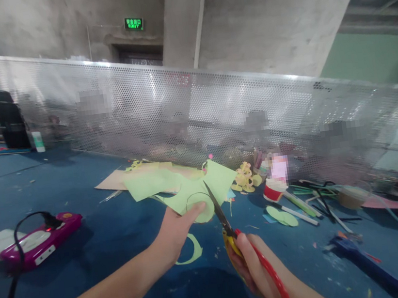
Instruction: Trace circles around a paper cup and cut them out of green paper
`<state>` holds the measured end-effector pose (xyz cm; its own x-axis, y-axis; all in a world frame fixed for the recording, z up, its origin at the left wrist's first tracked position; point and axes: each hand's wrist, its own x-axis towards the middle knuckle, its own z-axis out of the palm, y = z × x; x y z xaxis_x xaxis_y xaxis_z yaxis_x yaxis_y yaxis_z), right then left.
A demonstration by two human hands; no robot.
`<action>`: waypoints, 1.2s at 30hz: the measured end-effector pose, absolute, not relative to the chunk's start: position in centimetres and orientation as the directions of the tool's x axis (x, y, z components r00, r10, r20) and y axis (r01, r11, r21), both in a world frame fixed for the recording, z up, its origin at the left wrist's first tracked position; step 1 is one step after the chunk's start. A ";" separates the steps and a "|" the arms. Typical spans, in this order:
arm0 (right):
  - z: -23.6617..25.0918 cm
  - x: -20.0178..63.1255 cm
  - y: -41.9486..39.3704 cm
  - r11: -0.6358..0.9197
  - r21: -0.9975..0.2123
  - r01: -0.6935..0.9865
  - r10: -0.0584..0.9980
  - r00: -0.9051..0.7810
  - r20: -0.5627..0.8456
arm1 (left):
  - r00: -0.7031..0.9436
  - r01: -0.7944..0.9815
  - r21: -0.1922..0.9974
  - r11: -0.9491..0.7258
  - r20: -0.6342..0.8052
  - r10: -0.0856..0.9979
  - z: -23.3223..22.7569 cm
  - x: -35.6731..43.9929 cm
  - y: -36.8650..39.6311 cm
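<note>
My left hand [176, 230] pinches a sheet of light green paper [189, 189] held up over the blue table, thumb on a circle drawn on it. My right hand [253, 264] grips red and yellow handled scissors [232, 232], whose dark blades point up into the green paper beside the circle. A curved green offcut [194, 252] lies on the table under my hands.
A purple power strip [38, 241] with a black cable lies at left. Brown card and green sheets [140, 178] lie by the perforated metal screen [194, 115]. Yellow paper flowers [245, 177], green paper discs [283, 216], a red-banded cup [273, 189], pens and a blue glue gun [360, 257] clutter the right.
</note>
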<state>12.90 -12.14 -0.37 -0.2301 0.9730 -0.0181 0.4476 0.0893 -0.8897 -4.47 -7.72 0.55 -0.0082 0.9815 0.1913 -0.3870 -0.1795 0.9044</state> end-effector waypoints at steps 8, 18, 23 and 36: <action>0.0 13.3 -12.2 0.137 -0.879 0.456 0.966 -0.258 0.017 | -0.018 -0.363 0.917 -0.164 0.169 0.986 0.5 -4.6 -7.6; 0.3 13.8 -11.6 0.114 -0.878 0.465 0.960 -0.280 -0.023 | -0.040 -0.269 0.950 -0.158 0.153 0.987 0.8 -4.9 -7.5; 0.0 13.7 -11.5 0.079 -0.878 0.472 0.959 -0.278 -0.063 | -0.056 -0.258 0.949 -0.183 0.175 0.983 0.7 -5.1 -7.0; -0.4 13.4 -11.9 0.188 -0.904 0.384 0.921 -0.390 0.025 | 0.013 -0.274 0.943 -0.189 0.200 0.980 0.8 -4.8 -7.1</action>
